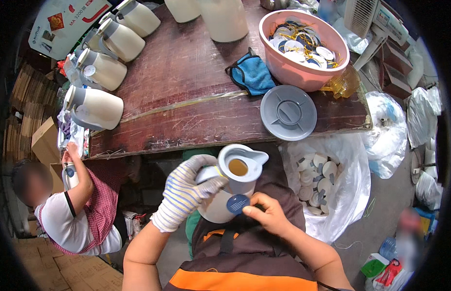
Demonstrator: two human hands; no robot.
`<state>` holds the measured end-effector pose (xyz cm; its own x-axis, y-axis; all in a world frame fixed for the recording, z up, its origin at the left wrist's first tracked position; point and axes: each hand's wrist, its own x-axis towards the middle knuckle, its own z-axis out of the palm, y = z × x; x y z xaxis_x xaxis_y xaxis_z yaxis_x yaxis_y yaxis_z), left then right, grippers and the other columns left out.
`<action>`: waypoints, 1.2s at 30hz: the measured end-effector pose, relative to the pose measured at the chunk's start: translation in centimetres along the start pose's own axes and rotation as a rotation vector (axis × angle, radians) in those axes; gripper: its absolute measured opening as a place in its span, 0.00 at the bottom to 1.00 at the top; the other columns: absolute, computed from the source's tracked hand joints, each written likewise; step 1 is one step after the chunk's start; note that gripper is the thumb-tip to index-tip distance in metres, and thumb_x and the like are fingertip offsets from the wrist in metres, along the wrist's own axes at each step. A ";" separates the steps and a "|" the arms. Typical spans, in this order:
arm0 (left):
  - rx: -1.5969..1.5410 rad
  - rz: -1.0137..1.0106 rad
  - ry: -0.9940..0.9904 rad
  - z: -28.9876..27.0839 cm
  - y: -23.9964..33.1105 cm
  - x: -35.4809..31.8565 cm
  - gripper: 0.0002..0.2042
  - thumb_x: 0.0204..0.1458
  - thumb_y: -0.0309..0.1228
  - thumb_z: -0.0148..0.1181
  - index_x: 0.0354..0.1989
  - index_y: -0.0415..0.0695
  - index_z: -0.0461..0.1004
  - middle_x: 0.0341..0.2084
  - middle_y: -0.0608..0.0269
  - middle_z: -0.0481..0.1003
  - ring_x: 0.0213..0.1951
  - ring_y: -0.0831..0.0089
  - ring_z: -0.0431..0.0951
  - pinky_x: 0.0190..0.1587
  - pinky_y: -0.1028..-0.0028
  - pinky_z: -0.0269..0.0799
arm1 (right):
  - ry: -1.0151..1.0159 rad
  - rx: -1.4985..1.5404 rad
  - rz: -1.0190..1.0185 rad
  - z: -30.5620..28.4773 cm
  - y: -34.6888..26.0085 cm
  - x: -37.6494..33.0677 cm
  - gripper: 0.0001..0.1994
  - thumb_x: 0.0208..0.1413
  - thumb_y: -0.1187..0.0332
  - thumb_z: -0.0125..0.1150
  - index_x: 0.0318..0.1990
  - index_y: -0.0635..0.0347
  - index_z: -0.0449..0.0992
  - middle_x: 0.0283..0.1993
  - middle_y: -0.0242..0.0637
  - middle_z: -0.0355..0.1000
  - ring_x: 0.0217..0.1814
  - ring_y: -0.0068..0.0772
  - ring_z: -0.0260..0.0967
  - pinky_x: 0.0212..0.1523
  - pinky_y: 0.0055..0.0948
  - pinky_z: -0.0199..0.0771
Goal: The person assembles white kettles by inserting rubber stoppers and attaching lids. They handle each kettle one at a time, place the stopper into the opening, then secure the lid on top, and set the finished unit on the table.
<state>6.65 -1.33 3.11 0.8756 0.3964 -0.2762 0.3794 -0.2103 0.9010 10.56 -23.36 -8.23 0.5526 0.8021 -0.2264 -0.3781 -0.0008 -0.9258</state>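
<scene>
In front of my lap is a cream vacuum jug (pixel 212 211) with a grey collar and pouring spout; its mouth is uncovered. My left hand (pixel 182 195), in a striped knit glove, is closed round the jug's grey handle. A round dark blue tag (pixel 236 204) lies against the jug's side. My bare right hand (pixel 268 213) pinches the tag's right edge between thumb and fingers. A bit of yellow cord shows beside the handle, though I cannot see whether it joins the tag.
On the worn red table (pixel 177 104) are a pink tub (pixel 308 75) of round tags with yellow cords, a blue cloth (pixel 254 72), a grey lid (pixel 288 112) and several jugs (pixel 101 107). A plastic bag (pixel 349 189) of grey-white parts stands at right. A co-worker (pixel 80 213) sits left.
</scene>
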 end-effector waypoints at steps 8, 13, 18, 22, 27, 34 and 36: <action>-0.060 0.044 0.240 1.2 -0.9 0.4 0.21 0.41 0.27 0.72 0.45 0.36 0.72 0.35 0.62 0.75 0.38 0.76 0.75 0.44 0.74 0.73 | -0.042 -0.026 -0.100 -0.4 -0.3 -0.9 0.11 0.58 0.64 0.61 0.32 0.63 0.70 0.31 0.31 0.64 0.33 0.21 0.61 0.37 0.23 0.63; 0.002 0.038 0.199 2.3 -0.6 0.8 0.21 0.40 0.29 0.73 0.42 0.36 0.73 0.33 0.62 0.75 0.38 0.75 0.75 0.45 0.74 0.73 | -0.049 -0.152 -0.111 -2.7 0.3 -2.4 0.10 0.56 0.66 0.61 0.31 0.63 0.70 0.30 0.32 0.64 0.32 0.23 0.62 0.34 0.24 0.63; 0.033 0.015 0.109 3.6 0.4 1.0 0.19 0.43 0.30 0.72 0.43 0.37 0.73 0.34 0.62 0.76 0.38 0.75 0.75 0.44 0.74 0.72 | 0.067 -0.098 -0.008 -4.4 1.3 -2.6 0.11 0.58 0.63 0.60 0.35 0.63 0.76 0.34 0.34 0.72 0.35 0.24 0.68 0.38 0.24 0.68; -0.007 -0.009 0.019 4.0 1.4 0.7 0.17 0.46 0.30 0.70 0.44 0.39 0.73 0.34 0.64 0.76 0.36 0.79 0.75 0.40 0.77 0.73 | 0.657 -0.071 0.331 -16.4 7.4 -1.9 0.14 0.60 0.61 0.54 0.36 0.63 0.79 0.31 0.34 0.75 0.35 0.26 0.72 0.38 0.28 0.72; -0.059 -0.131 -0.042 3.8 2.7 0.4 0.20 0.46 0.28 0.70 0.47 0.39 0.72 0.35 0.63 0.75 0.38 0.77 0.75 0.43 0.75 0.73 | 0.540 -1.345 0.709 -30.8 25.9 -10.2 0.27 0.54 0.52 0.57 0.48 0.71 0.74 0.50 0.63 0.71 0.55 0.62 0.67 0.59 0.47 0.65; 0.117 -0.017 0.062 2.7 -0.3 -0.6 0.26 0.45 0.31 0.65 0.53 0.39 0.65 0.34 0.58 0.74 0.37 0.74 0.75 0.43 0.73 0.72 | 0.798 -1.159 0.586 -30.4 28.2 -12.3 0.28 0.47 0.56 0.61 0.49 0.72 0.68 0.51 0.68 0.65 0.58 0.66 0.59 0.61 0.48 0.58; 0.122 -0.047 0.070 2.6 -0.1 -0.6 0.25 0.45 0.30 0.64 0.52 0.39 0.65 0.34 0.59 0.73 0.37 0.75 0.74 0.43 0.73 0.72 | 0.763 -1.140 0.670 -31.1 28.9 -12.4 0.29 0.45 0.56 0.63 0.50 0.71 0.67 0.52 0.67 0.65 0.58 0.66 0.60 0.61 0.47 0.59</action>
<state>6.92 -3.88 2.32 0.8346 0.4691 -0.2889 0.4565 -0.2954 0.8392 15.86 -51.91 -41.57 0.8915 -0.0219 -0.4525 -0.1476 -0.9583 -0.2446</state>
